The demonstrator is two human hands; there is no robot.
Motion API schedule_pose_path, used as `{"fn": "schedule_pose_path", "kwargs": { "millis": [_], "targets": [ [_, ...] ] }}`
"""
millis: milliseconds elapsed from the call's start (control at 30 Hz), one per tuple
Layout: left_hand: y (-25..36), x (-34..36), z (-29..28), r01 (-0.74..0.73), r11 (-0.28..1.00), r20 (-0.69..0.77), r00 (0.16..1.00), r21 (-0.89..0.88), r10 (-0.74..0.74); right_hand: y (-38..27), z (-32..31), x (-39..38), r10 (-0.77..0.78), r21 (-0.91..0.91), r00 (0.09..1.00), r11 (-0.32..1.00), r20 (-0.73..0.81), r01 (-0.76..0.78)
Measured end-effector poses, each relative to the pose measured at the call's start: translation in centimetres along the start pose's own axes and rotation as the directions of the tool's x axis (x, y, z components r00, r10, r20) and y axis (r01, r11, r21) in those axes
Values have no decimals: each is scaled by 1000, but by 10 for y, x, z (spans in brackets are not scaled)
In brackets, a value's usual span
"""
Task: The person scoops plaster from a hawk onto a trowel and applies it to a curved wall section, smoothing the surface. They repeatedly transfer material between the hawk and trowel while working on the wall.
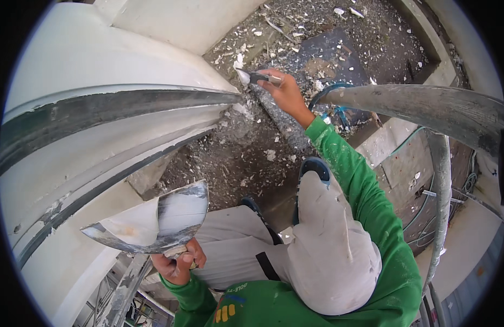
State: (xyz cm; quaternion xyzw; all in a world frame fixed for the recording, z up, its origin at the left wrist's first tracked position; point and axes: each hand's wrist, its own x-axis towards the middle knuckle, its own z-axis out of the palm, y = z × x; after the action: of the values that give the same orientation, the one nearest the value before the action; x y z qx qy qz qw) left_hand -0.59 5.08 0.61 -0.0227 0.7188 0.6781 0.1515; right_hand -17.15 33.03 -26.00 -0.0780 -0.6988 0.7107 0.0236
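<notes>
My right hand (286, 91) reaches forward in a green sleeve and grips a small putty knife (253, 77). Its blade tip touches the end of the white curved moulding (99, 117) on the left. My left hand (178, 264) is low and close to my body, closed on the handle of a broad plastering trowel (154, 220). White plaster lies smeared on the trowel's face. My knees in pale, plaster-stained trousers (328, 245) fill the lower middle.
A dusty scaffold tube (420, 106) crosses the upper right, with a vertical tube (441, 201) dropping from it. The floor (246, 158) below is strewn with plaster chips and debris. Blue and green cables (426, 212) run along the right.
</notes>
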Motion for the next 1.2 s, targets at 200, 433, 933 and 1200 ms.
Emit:
{"fn": "schedule_pose_path", "kwargs": {
  "millis": [200, 433, 933, 1200],
  "targets": [
    [-11, 7, 12, 27, 999, -97, 995, 35, -24, -29, 32, 9, -165, -19, 984, 986, 69, 166],
    [-2, 7, 8, -31, 999, -77, 997, 9, 32, -52, 43, 27, -309, -17, 943, 949, 123, 314],
    [-15, -7, -1, -103, 994, -42, 994, 42, 105, -55, 27, -13, -351, -86, 902, 920, 253, 382],
    [-14, -5, 0, -78, 997, -81, 994, 16, 79, -20, 43, 32, -379, -48, 914, 920, 146, 389]
  ]
}}
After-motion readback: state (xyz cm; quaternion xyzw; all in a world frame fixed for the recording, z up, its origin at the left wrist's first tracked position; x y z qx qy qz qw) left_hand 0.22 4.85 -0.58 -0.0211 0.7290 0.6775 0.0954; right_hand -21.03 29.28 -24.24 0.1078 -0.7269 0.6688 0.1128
